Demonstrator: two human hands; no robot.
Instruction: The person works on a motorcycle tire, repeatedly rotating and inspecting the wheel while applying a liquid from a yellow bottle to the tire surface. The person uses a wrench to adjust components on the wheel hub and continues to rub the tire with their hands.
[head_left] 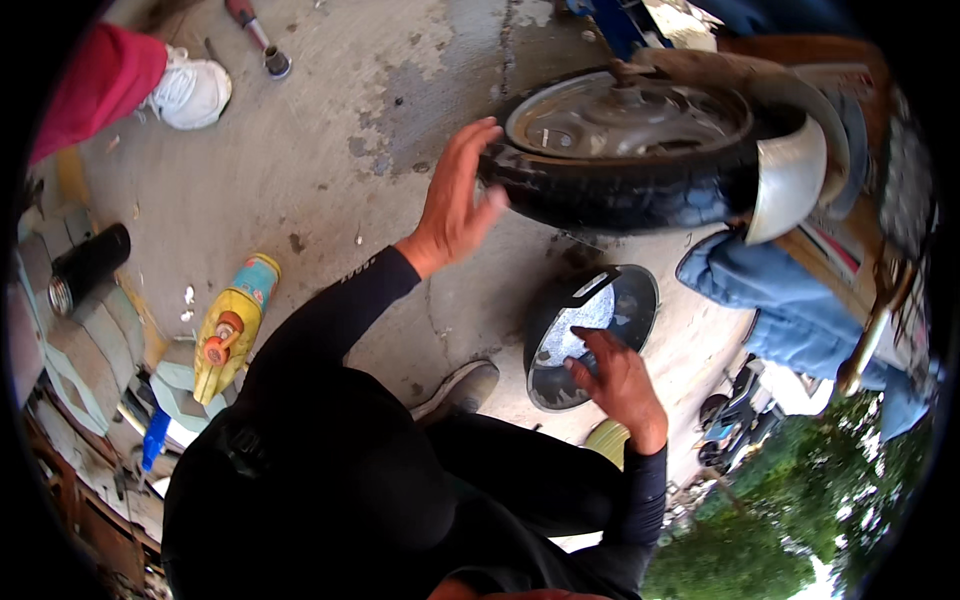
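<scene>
My left hand (457, 205) is at the left end of a black tire (630, 190) on a dusty metal wheel (620, 115), its fingers stretched along the tire's edge; whether they touch it is unclear. A pale silver fender (790, 180) curves at the wheel's right. Below the wheel, a dark round tub (635, 310) on the concrete floor holds pale, speckled contents, perhaps liquid. My right hand (615, 385) is over the tub's right part, fingers apart and slightly bent, with nothing visible in them.
Another person's foot (188, 90) stands at upper left beside a red-handled tool (258, 40). A yellow bottle (230, 330), a black cylinder (90, 270) and grey blocks (65, 340) lie left. Blue cloth (745, 290) hangs right. My own shoe (465, 390) is below the tub.
</scene>
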